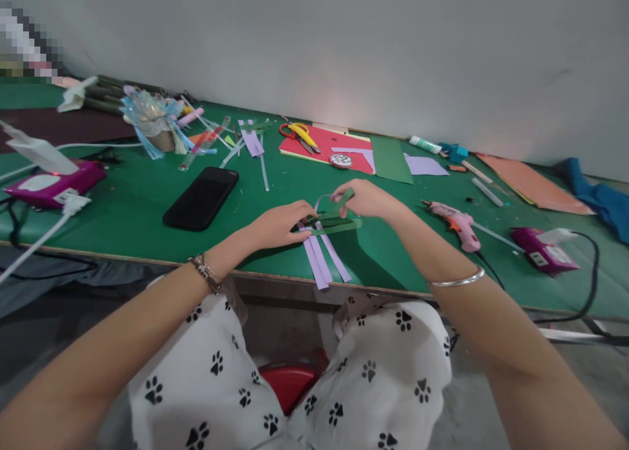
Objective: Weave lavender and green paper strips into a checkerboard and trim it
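Purple strips (pixel 318 266) and green strips (pixel 341 227) lie crossed on the green table (pixel 137 221), near its front edge, between the two hands. Purple ends fan toward six o'clock; one purple strip bows up in a loop at the twelve o'clock side.

Left hand (pixel 282 226): at nine o'clock of the crossing, palm down, fingertips and thumb on the strips. Cannot tell whether it pinches them or only presses. Right hand (pixel 362 198): at one to two o'clock, narrow pinch, thumb and finger closed on a green strip, its end raised off the table.

Surroundings, read from the crossing. Phone (pixel 201 198), dark, between nine and ten. Tasselled bundle (pixel 152 119), ten. Scissors (pixel 305 135), twelve, on the red sheet (pixel 351 160). Green sheet (pixel 392 158), about one. Glue stick (pixel 425 145), between one and two. Pink glue gun (pixel 459 226), three; purple socket block (pixel 543 250) farther out, same bearing.
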`<state>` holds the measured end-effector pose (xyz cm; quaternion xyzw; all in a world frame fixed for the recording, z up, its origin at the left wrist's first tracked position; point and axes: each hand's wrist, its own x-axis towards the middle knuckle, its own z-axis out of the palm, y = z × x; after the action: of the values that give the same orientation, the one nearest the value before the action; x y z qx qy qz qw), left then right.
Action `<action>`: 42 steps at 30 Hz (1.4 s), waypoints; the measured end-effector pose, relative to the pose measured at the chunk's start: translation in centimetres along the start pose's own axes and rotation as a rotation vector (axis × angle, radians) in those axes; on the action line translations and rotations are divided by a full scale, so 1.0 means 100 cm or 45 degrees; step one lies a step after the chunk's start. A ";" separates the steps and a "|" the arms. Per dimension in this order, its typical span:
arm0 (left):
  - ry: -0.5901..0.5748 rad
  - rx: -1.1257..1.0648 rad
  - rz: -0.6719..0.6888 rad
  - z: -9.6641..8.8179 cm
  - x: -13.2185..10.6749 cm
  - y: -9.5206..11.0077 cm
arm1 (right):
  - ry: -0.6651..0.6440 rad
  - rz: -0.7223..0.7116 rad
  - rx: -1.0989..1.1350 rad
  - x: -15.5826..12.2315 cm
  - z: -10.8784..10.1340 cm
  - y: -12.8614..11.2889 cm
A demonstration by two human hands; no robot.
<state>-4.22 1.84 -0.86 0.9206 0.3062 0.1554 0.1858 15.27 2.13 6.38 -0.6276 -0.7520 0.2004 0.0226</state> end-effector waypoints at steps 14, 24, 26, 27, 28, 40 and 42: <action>-0.066 0.308 0.110 0.006 0.001 0.004 | -0.162 -0.256 -0.326 0.026 -0.020 -0.016; 0.126 0.038 -0.030 -0.002 -0.014 0.005 | -0.002 -0.290 -0.219 -0.033 0.014 -0.019; 0.172 0.011 -0.054 -0.002 -0.016 0.003 | -0.019 -0.290 -0.155 -0.043 0.025 -0.016; 0.177 0.011 -0.062 -0.002 -0.017 0.003 | -0.025 -0.302 -0.121 -0.047 0.031 -0.014; 0.172 0.019 -0.063 -0.001 -0.018 0.003 | -0.022 -0.312 -0.090 -0.050 0.036 -0.011; 0.097 0.058 -0.086 -0.001 -0.010 0.006 | -0.075 -0.332 0.297 -0.056 0.060 0.004; 0.130 0.051 -0.119 -0.007 -0.013 0.005 | -0.079 -0.339 0.297 -0.055 0.058 0.004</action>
<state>-5.27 0.82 -0.20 0.8997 0.3612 0.1871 0.1585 15.13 -4.68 2.15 -0.5090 -0.8004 0.3008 0.0986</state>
